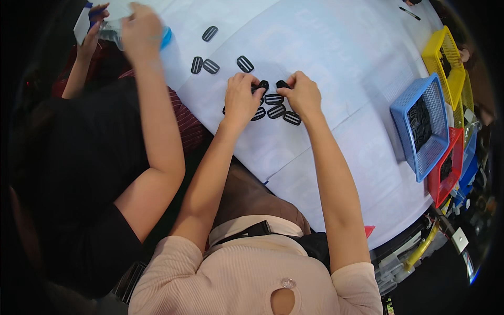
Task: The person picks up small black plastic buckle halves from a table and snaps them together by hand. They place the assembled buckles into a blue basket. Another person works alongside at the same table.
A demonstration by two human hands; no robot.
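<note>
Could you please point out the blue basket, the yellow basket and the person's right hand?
Blue basket (405, 122), head view, on its left wall.
Yellow basket (433, 50), head view, on its left rim.
Right hand (303, 95), head view, on the back of the hand.

Buckles (275, 111) crowd hands, baskets (420, 126) block right, table (325, 47) ctr open

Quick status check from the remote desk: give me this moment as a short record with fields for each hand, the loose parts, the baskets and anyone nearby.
left hand: pinching a black slotted buckle
right hand: pinching another black buckle piece
loose buckles: a cluster under the hands, four more farther up the white table
baskets: blue basket holding black parts, yellow basket, red basket
nearby: a co-worker's arm on the left
</note>
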